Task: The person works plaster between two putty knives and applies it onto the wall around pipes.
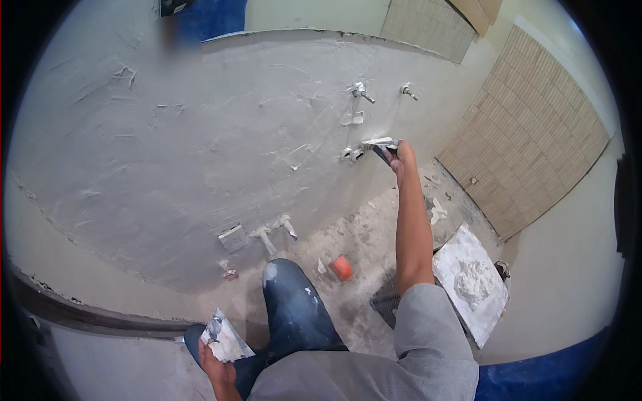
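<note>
My right hand [398,158], arm stretched forward, is closed on a putty knife [382,142] carrying white plaster. The blade is close to the grey wall [247,127], beside a plaster-smeared pipe outlet [350,154]; whether it touches the wall I cannot tell. Low on the left, my left hand [217,366] grips a flat metal scraper [227,339] with a wide blade, white paste heaped on it. Right of my right arm, a white-coated board [461,257] bears a mound of plaster [476,281].
Two metal pipe stubs [363,93] stick out above the outlet. Lower down are a wall box [233,238] and short pipes [266,239]. An orange object [342,268] lies on the dusty floor. Beige tiles [528,127] cover the right wall; a dark crate [386,302] sits under my arm.
</note>
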A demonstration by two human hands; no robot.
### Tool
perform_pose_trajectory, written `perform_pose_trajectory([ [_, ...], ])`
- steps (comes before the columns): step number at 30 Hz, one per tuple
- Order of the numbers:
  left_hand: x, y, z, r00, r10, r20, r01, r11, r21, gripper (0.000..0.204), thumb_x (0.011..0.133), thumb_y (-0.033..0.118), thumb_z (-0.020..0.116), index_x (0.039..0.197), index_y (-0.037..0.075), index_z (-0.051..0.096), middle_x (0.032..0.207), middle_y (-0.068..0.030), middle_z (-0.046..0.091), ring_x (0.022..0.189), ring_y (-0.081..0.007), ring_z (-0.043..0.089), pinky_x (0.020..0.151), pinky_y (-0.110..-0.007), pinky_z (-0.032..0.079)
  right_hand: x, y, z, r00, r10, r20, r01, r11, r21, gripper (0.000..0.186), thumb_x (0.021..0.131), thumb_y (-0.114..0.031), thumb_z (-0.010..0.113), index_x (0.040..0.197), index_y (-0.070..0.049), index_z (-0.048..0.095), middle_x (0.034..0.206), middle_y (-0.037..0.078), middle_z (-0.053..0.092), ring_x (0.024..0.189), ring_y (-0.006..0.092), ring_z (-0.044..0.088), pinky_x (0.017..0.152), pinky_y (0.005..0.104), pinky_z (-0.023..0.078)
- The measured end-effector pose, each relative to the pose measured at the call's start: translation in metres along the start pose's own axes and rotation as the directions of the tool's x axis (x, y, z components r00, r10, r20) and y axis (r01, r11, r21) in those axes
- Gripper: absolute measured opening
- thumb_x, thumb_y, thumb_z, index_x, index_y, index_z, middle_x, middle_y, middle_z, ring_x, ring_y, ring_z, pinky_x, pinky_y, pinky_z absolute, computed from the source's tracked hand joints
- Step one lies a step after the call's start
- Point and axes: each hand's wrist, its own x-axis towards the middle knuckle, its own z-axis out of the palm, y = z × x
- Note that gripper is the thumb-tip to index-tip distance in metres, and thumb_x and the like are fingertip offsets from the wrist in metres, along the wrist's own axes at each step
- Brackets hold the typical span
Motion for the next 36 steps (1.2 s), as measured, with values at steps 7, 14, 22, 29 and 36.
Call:
perform_pose_trajectory([
  [7, -0.003, -0.004, -0.006, 1.000, -0.003, 0.008, 0.003, 1.000, -0.029, 0.029, 0.099, 0.013, 0.044, 0.125, 0.003, 0.053, 0.113, -0.0109, 0.066, 0.099, -0.0243, 0.068, 0.085, -0.038, 0.057, 0.031, -0.024, 0.033, 0.998, 0.055, 0.012, -0.052, 0.980, -0.192, 0.029, 0.092, -0.007, 0.040, 0.115, 0.002, 0.057, 0.104, 0.017, 0.066, 0.088, 0.0305, 0.068, 0.065, 0.0397, 0.063],
  [14, -0.010, 0.005, 0.003, 0.998, -0.012, -0.056, 0.012, 1.000, -0.006, 0.029, 0.099, 0.012, 0.043, 0.125, 0.002, 0.052, 0.115, -0.0121, 0.065, 0.102, -0.0253, 0.068, 0.088, -0.039, 0.057, -0.013, -0.039, 0.066, 0.970, -0.182, 0.163, 0.222, 0.935, -0.275, 0.028, 0.096, -0.013, 0.042, 0.110, 0.006, 0.058, 0.104, 0.018, 0.065, 0.090, 0.0287, 0.068, 0.072, 0.0395, 0.063],
  [22, -0.003, -0.003, -0.003, 0.999, -0.033, 0.006, 0.033, 0.997, -0.063, 0.030, 0.099, 0.012, 0.043, 0.126, 0.003, 0.051, 0.116, -0.0122, 0.065, 0.102, -0.0254, 0.068, 0.088, -0.041, 0.057, 0.005, -0.019, -0.005, 0.993, -0.119, -0.007, 0.116, 0.980, -0.163, 0.024, 0.098, -0.012, 0.040, 0.110, 0.005, 0.053, 0.100, 0.017, 0.063, 0.087, 0.0276, 0.068, 0.068, 0.0375, 0.065],
  [29, -0.005, -0.003, -0.005, 1.000, -0.009, -0.002, 0.009, 0.997, -0.070, 0.029, 0.098, 0.011, 0.042, 0.125, 0.004, 0.052, 0.114, -0.0115, 0.066, 0.100, -0.0257, 0.069, 0.087, -0.040, 0.058, 0.044, -0.033, 0.022, 0.999, -0.007, 0.032, 0.016, 0.962, -0.272, 0.025, 0.096, -0.012, 0.042, 0.111, 0.003, 0.055, 0.098, 0.016, 0.064, 0.084, 0.0278, 0.067, 0.066, 0.0389, 0.063],
  [36, -0.005, -0.005, -0.013, 1.000, -0.015, -0.027, 0.013, 0.998, -0.062, 0.030, 0.098, 0.010, 0.043, 0.126, 0.004, 0.052, 0.114, -0.0111, 0.065, 0.100, -0.0254, 0.068, 0.087, -0.040, 0.058, -0.004, -0.030, 0.071, 0.853, -0.504, 0.136, 0.333, 0.326, -0.884, 0.032, 0.090, -0.017, 0.050, 0.108, 0.005, 0.065, 0.108, 0.023, 0.064, 0.095, 0.0404, 0.066, 0.078, 0.0476, 0.056],
])
